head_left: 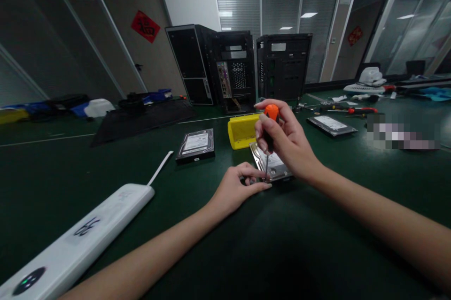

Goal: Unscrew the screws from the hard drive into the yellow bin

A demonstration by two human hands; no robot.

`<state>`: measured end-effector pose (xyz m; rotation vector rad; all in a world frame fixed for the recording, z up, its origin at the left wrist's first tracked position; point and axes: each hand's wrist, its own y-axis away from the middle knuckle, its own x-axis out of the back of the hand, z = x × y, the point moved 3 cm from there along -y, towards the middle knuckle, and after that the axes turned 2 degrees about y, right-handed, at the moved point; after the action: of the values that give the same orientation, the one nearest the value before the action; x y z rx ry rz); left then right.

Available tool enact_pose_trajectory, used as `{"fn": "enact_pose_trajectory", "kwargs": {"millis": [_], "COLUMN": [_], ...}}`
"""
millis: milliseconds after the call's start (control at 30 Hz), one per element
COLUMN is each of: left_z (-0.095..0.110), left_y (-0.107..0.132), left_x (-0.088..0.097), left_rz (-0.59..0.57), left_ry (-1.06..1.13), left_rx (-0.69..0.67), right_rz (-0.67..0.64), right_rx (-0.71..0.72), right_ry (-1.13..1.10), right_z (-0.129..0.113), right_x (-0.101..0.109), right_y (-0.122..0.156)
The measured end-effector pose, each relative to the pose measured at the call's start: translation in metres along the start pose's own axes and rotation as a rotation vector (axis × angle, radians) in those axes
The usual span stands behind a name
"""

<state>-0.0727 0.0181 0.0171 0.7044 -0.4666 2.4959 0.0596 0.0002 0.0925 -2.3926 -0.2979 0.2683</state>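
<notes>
Screwdriver (271,111), orange-topped and slim-shafted, stands over silvery hard drive (279,170).

Open lane on the green table (239,243) btwn the forearms (165,244)! Yellow tray (240,134) blocks just behind the mid HDD (280,171), R hand (289,141) covers from above; L-side HDD (196,143) & white device (109,213) crowd the left, PC towers (186,58) wall the back.

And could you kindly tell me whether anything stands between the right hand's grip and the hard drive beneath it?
Only the screwdriver that the right hand holds: its shaft reaches down to the near corner of the hard drive. The left hand is beside the tip; nothing visible blocks it.
</notes>
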Motion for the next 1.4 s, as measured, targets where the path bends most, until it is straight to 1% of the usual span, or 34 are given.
{"fn": "enact_pose_trajectory", "kwargs": {"millis": [233, 533, 767, 1067, 1233, 1400], "left_z": [-0.002, 0.000, -0.004, -0.003, -0.005, -0.005], "left_y": [0.001, 0.003, 0.002, 0.001, 0.001, 0.001], "left_x": [0.001, 0.002, 0.001, 0.000, 0.000, 0.000], "left_rz": [0.010, 0.052, 0.064, 0.025, 0.006, 0.002], "left_ry": [-0.014, -0.011, -0.045, -0.025, -0.007, -0.013], "left_rx": [-0.015, 0.002, -0.008, -0.005, -0.009, 0.002], "right_rz": [-0.004, -0.019, -0.030, -0.090, -0.095, -0.076], "right_rx": [-0.008, 0.004, 0.018, 0.003, 0.014, -0.008], "right_ry": [-0.026, -0.039, -0.046, -0.044, -0.041, -0.059], "right_z": [0.000, 0.000, 0.002, 0.002, 0.005, 0.010], "right_x": [0.001, -0.001, -0.001, -0.007, -0.004, 0.001], "right_y": [0.000, -0.001, -0.001, -0.003, -0.005, -0.009]}}
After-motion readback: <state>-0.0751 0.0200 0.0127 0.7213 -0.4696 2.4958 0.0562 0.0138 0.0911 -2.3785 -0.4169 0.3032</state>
